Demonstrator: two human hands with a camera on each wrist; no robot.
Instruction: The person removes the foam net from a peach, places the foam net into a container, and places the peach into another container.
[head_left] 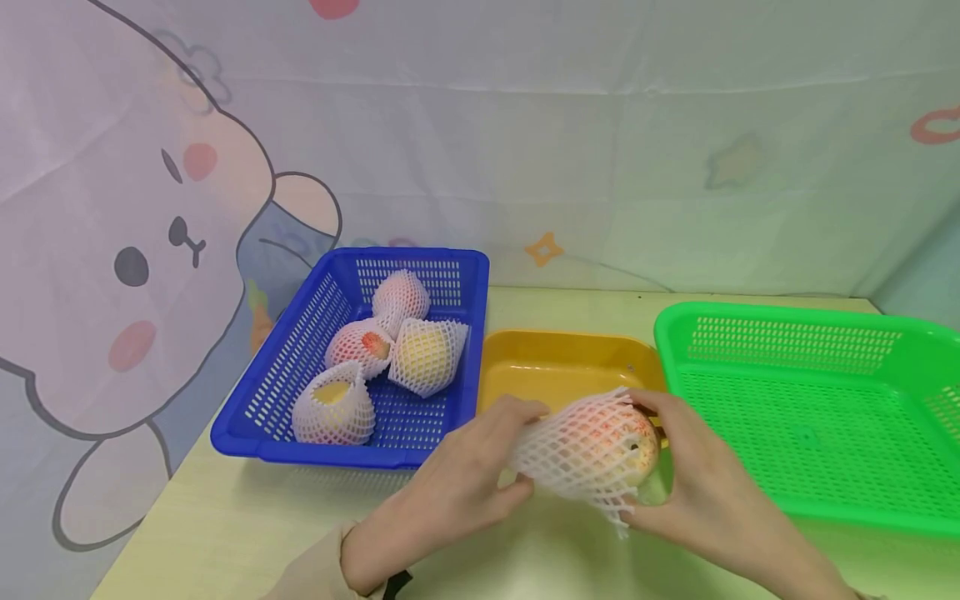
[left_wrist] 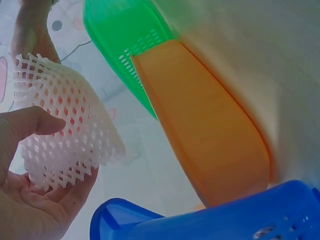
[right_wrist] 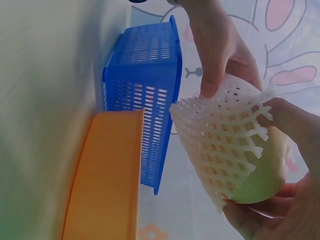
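A round red-and-yellow fruit (head_left: 645,458) is partly inside a white foam net (head_left: 566,450), above the front of the yellow tray. Its bare end, with a dark spot, sticks out on the right. My left hand (head_left: 465,475) pinches the net's left end between thumb and fingers, seen also in the left wrist view. From the right, my right hand (head_left: 701,487) grips the fruit at its bare end, thumb and fingers on opposite sides. In the right wrist view, the net's open edge (right_wrist: 255,150) lies across the fruit near the right fingers.
At the left stands a blue basket (head_left: 258,448) with several netted fruits (head_left: 427,357). The yellow tray (head_left: 570,340) sits in the middle, partly behind my hands. A green basket (head_left: 787,312) is on the right. Behind the table (head_left: 180,533) hangs a printed cloth (head_left: 480,150).
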